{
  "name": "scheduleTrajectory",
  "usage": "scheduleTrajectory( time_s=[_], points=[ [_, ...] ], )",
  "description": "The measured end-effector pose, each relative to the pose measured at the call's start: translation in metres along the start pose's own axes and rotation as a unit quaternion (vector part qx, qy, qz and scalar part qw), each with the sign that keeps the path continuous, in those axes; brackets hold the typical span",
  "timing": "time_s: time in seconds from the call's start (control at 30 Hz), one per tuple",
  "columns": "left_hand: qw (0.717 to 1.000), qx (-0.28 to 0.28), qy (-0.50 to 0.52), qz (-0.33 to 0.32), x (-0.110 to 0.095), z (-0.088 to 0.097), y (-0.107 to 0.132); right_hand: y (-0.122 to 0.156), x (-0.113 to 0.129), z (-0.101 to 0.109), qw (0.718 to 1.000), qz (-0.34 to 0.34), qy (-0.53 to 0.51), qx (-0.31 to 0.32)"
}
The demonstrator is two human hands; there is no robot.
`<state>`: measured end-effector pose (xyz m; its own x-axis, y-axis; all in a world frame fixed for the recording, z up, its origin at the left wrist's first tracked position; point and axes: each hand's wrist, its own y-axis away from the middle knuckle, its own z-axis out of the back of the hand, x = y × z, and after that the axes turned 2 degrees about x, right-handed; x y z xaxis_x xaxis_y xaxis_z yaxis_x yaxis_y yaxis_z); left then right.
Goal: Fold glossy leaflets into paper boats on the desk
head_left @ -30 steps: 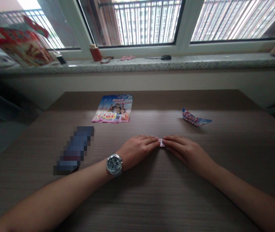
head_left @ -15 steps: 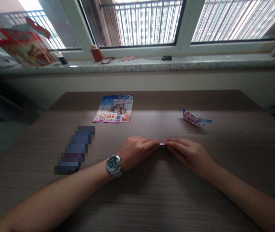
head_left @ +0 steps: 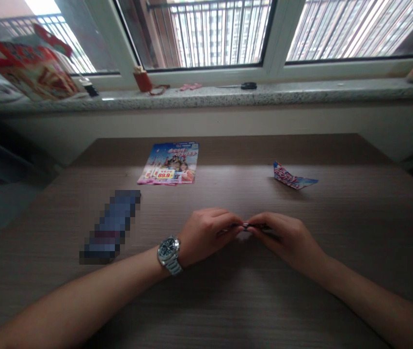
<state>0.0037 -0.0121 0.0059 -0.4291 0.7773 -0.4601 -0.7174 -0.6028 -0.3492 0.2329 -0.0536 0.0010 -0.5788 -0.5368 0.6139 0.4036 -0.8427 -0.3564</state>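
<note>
My left hand [head_left: 212, 235], with a silver watch [head_left: 169, 249] on its wrist, pinches one end of a small folded paper [head_left: 246, 226]. Its other end is between the thumb and fingers of my right hand [head_left: 282, 237]. Both sets of fingertips nearly meet, and they cover most of the paper, so its shape is hidden. Beyond my right hand, a folded paper boat [head_left: 293, 179] printed in blue and red rests on the table.
A stack of printed flyers [head_left: 172, 163] lies at the back left of the brown table [head_left: 221, 300]. Nearer my left forearm is a blurred-out dark phone-like object [head_left: 114, 225]. Along the granite windowsill [head_left: 206, 98] stand a red food bag [head_left: 39, 70], a red-brown container [head_left: 142, 81] and a black-handled tool [head_left: 248, 86].
Both hands have come slightly nearer to me, and the fingers have tilted, so dark edges of the folded paper now show between thumbs and fingers. The other table items stay put.
</note>
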Motion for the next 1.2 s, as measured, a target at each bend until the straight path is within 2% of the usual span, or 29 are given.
scheduleTrajectory(
  time_s=[0.33,0.57,0.87,1.03,1.2],
  points=[
    [1.000,0.005,0.001,0.004,0.001,0.000,0.000,0.001,0.000,0.000,0.999,-0.023,-0.019,0.017],
    [1.000,-0.015,-0.002,0.017,0.003,0.000,0.002,0.001,0.000,0.003,1.000,-0.019,-0.014,0.008],
    [0.991,0.002,0.109,0.080,0.013,-0.003,0.000,0.001,-0.005,0.006,1.000,-0.001,0.021,-0.003],
    [0.996,-0.026,0.062,0.059,0.012,-0.001,0.001,0.000,-0.007,0.006,1.000,-0.012,0.012,0.003],
    [0.998,-0.030,0.040,0.043,0.008,0.004,0.000,0.000,-0.009,0.008,0.999,-0.038,-0.009,0.014]
  ],
)
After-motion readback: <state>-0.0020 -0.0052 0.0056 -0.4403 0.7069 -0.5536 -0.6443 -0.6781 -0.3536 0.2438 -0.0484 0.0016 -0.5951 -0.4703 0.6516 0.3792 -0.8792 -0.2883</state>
